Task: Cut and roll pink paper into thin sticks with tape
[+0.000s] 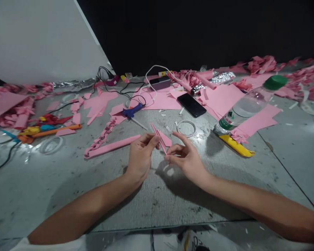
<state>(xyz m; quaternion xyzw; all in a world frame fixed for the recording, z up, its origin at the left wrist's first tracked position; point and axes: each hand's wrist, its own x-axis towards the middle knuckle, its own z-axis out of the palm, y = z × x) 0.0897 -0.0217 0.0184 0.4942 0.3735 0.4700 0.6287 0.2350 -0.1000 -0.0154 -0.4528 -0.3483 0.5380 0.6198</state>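
Observation:
Between my two hands, above the table's middle, is a narrow pink paper strip. My left hand pinches it along its middle. Thumb and bent fingers of my right hand close on its lower end, while the index finger stretches away. Just behind the strip lies a flat pink paper piece. A long folded pink paper band reaches left from my left hand and meets a curled pink paper chain. A roll of white tape lies beyond my right hand.
A blue glue gun and a black phone lie farther back. At right, a tilted water bottle stands by a yellow cutter. Pink paper scraps, cables and an orange tool surround the work area.

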